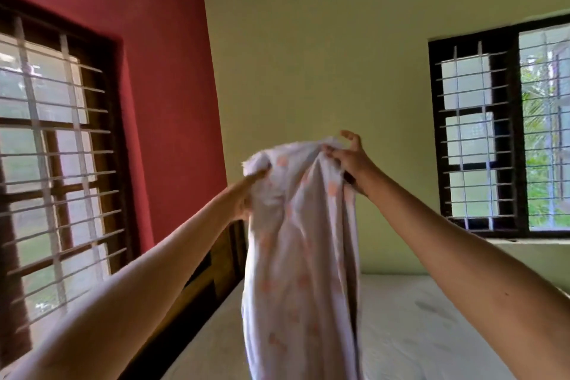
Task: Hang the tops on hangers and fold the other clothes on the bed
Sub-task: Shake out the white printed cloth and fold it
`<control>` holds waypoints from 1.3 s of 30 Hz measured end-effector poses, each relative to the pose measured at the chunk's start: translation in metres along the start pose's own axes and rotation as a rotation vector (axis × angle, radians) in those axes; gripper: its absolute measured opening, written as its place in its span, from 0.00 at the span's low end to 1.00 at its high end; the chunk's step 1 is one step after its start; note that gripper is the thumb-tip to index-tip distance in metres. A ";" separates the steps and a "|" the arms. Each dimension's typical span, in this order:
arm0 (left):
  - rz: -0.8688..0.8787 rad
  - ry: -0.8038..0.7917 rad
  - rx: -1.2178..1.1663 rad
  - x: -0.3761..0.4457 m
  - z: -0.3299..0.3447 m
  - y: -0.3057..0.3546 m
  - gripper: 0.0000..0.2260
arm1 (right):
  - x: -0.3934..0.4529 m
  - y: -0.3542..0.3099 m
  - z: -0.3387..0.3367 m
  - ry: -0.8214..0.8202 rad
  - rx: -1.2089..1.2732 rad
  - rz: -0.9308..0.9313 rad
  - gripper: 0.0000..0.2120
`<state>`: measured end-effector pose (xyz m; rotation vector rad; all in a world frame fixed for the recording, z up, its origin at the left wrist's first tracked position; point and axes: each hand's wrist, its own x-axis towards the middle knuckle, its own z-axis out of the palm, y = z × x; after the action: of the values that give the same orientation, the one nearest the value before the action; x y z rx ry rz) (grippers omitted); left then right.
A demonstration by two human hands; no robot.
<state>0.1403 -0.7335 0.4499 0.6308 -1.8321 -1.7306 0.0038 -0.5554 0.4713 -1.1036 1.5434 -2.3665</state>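
Note:
A pale lilac garment (303, 250) with small orange-pink prints hangs in front of me, held up at arm's length over the bed. My left hand (251, 187) grips its upper left edge, partly hidden behind the cloth. My right hand (348, 157) pinches the bunched top edge on the right, with some fingers lifted off the cloth. The cloth drops straight down past the bottom of the view, so its lower end is hidden. No hanger shows.
The bed's light mattress (416, 327) lies below, with a dark wooden headboard (212, 271) along its left side. A barred window (52, 163) sits in the red wall at left, another barred window (499, 133) in the green wall at right.

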 end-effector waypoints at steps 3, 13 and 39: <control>-0.183 0.012 0.064 0.004 0.015 -0.046 0.07 | -0.002 0.011 -0.020 -0.110 -0.279 0.294 0.17; 0.066 0.137 -0.335 0.028 0.034 -0.027 0.09 | 0.009 0.097 -0.052 -0.252 -0.144 0.389 0.38; 0.440 0.338 0.130 0.092 -0.044 0.008 0.07 | 0.081 0.083 0.000 0.027 -0.472 -0.190 0.04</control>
<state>0.1010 -0.8269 0.4650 0.4871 -1.6944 -1.1510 -0.0790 -0.6319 0.4438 -1.3607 2.1695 -2.1852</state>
